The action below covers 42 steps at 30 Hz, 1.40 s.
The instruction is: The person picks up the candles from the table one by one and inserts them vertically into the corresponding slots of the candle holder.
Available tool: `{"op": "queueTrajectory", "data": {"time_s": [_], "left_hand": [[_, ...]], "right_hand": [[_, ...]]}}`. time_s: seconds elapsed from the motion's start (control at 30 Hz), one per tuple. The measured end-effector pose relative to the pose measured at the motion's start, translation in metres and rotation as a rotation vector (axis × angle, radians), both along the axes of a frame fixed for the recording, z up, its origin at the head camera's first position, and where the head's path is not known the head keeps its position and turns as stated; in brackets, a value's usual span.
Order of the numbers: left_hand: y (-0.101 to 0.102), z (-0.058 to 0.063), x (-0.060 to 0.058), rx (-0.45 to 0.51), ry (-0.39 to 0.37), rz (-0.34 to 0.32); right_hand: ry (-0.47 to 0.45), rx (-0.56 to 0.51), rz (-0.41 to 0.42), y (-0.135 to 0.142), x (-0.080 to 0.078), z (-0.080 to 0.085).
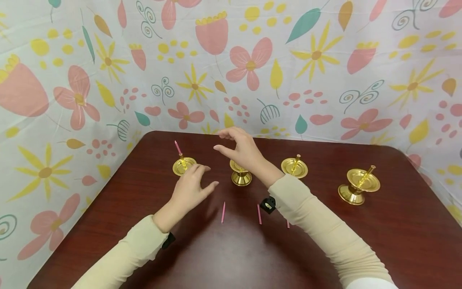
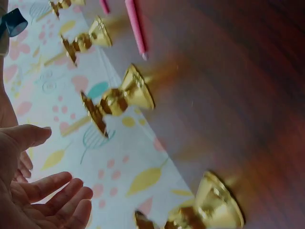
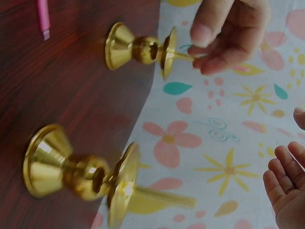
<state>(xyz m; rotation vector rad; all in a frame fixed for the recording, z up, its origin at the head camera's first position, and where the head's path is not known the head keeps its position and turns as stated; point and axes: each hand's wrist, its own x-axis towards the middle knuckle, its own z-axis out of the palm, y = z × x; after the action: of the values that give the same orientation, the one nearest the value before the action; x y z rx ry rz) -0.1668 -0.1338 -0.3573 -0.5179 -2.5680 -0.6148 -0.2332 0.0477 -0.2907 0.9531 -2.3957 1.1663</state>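
Observation:
My left hand (image 1: 189, 188) hovers beside the leftmost brass candle holder (image 1: 177, 168), fingers loosely bent, holding nothing. A slim pink candle (image 1: 178, 147) stands slightly tilted in that holder's stem. Farther right, my right hand (image 1: 241, 148) is raised above the second brass holder (image 1: 242, 179), partly covering it; its fingers are relaxed and apart from the thumb. In the left wrist view my left hand (image 2: 47, 195) shows spread, bare fingers. Three pink candles lie on the table: one (image 1: 223, 212) between the arms, another (image 1: 259, 214) by the right wrist, the third (image 1: 288, 224) partly under the right sleeve.
Two more brass holders, one (image 1: 294, 167) behind the right forearm and one (image 1: 355, 186) farther right, stand with bare stems. The dark red-brown table (image 1: 231, 257) is glossy. A flower-printed cloth (image 1: 231, 72) hangs behind it and along the left.

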Motion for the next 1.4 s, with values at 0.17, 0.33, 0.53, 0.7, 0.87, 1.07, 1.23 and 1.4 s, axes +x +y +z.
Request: {"op": "queueTrajectory", "data": {"time_s": [0.17, 0.33, 0.53, 0.7, 0.87, 1.07, 1.23, 1.4], "left_hand": [[0.011, -0.006, 0.001, -0.03, -0.099, -0.017], [0.019, -0.015, 0.002, -0.063, -0.177, -0.03], [0.026, -0.023, 0.005, -0.121, -0.234, -0.006], [0.03, -0.026, 0.008, -0.16, -0.301, 0.026], [0.032, -0.029, 0.01, -0.181, -0.377, 0.041], [0.034, -0.032, 0.011, -0.214, -0.444, 0.045], [0.035, -0.037, 0.015, -0.233, -0.497, 0.03], [0.033, -0.04, 0.017, -0.219, -0.526, 0.015]], "right_hand": [[0.001, 0.012, -0.035, 0.019, -0.001, -0.006], [0.01, 0.0, -0.062, 0.036, -0.001, -0.015], [0.016, -0.008, -0.095, 0.048, -0.003, -0.026], [-0.011, 0.005, -0.122, 0.055, -0.005, -0.034], [-0.076, 0.039, -0.156, 0.061, -0.008, -0.043], [-0.129, 0.066, -0.157, 0.064, -0.016, -0.058], [-0.196, 0.097, -0.144, 0.067, -0.019, -0.073], [-0.224, 0.123, -0.123, 0.063, -0.025, -0.083]]}}
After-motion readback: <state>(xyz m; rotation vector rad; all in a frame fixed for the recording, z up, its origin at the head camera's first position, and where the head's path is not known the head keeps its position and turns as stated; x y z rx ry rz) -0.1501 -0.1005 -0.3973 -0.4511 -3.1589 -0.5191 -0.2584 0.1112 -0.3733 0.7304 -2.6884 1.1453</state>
